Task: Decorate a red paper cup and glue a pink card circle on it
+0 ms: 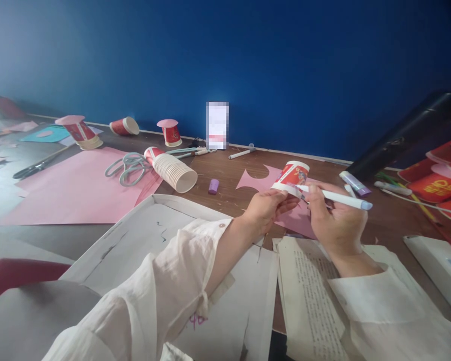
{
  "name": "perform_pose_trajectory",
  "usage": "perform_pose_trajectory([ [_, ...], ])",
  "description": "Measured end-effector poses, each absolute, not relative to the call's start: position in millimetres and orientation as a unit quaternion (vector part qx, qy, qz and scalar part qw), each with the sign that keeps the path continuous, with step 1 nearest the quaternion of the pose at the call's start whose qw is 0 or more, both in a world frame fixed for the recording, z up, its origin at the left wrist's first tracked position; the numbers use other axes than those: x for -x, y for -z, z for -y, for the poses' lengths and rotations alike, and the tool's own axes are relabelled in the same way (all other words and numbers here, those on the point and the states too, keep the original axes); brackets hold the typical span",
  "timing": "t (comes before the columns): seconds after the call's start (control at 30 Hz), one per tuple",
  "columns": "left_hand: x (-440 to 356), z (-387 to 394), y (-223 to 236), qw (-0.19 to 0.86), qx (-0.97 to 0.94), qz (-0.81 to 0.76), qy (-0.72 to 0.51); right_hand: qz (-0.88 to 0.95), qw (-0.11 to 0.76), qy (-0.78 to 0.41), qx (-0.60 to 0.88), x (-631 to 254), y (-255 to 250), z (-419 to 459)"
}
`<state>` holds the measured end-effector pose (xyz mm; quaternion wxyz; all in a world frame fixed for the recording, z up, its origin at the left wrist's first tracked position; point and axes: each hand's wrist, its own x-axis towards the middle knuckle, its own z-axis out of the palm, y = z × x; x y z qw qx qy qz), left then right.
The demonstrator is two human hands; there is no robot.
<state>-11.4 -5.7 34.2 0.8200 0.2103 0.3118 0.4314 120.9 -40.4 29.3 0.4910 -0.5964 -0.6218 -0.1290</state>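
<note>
My left hand (272,208) is closed on the lower edge of a red and white paper cup (293,174), with thumb on the near side. In my right hand (340,225) is a white marker (342,198) with a pale blue end. The marker points left, and its tip is at the cup's lower rim; whether it touches I cannot tell. Beneath the cup lies pink paper (248,181) with rounded cut-outs. A purple cap (213,186) stands on the brown table to the left of my hands.
A stack of paper cups (176,172) lies beside green-handled scissors (130,168) on a pink sheet (86,195). Pink-topped cups (171,133) stand near the blue wall. A phone (217,125) leans there. A glue stick (355,183) and printed pages (308,301) are at right.
</note>
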Motion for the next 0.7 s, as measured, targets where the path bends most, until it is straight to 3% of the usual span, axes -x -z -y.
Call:
perform_pose_trajectory([
  [0.7, 10.1, 6.4, -33.7, 0.812, -0.213, -0.318, -0.441, 0.628, 0.462, 0.124, 0.614, -121.5, -29.9, 44.2],
])
